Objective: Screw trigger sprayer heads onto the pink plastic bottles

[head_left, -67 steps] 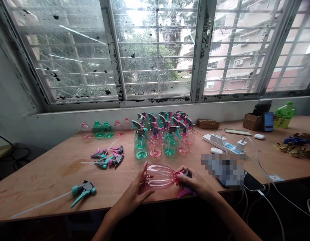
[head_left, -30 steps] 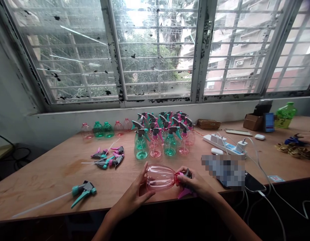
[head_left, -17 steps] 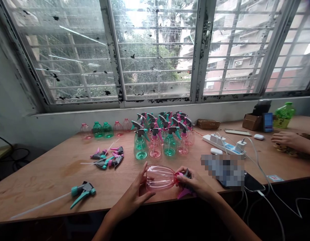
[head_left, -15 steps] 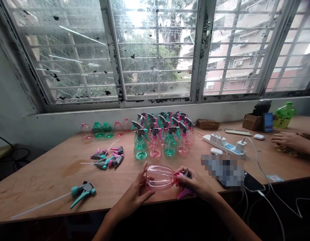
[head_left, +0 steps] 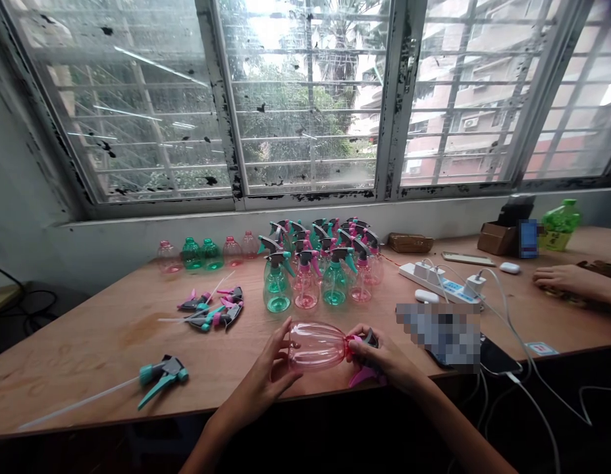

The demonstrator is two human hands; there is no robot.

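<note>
A clear pink bottle [head_left: 318, 345] lies on its side at the front edge of the wooden table [head_left: 112, 336]. My left hand [head_left: 268, 378] cups its base, fingers curled round it. My right hand [head_left: 382, 359] is closed on the pink and grey spray head [head_left: 365, 342] at the bottle's neck. Behind them stands a cluster of assembled green and pink spray bottles [head_left: 320, 270].
A loose teal spray head [head_left: 162, 374] with a long tube lies front left, and several more spray heads [head_left: 214, 308] lie mid-left. Bare bottles [head_left: 207, 253] line the wall. A power strip [head_left: 444, 284], cables and a phone sit right. Another person's hand [head_left: 567, 280] rests far right.
My hands and the pink bottle have stayed almost in place, my left fingers shifting slightly on the base. Another person's hand came into view at the far right and moved a little.
</note>
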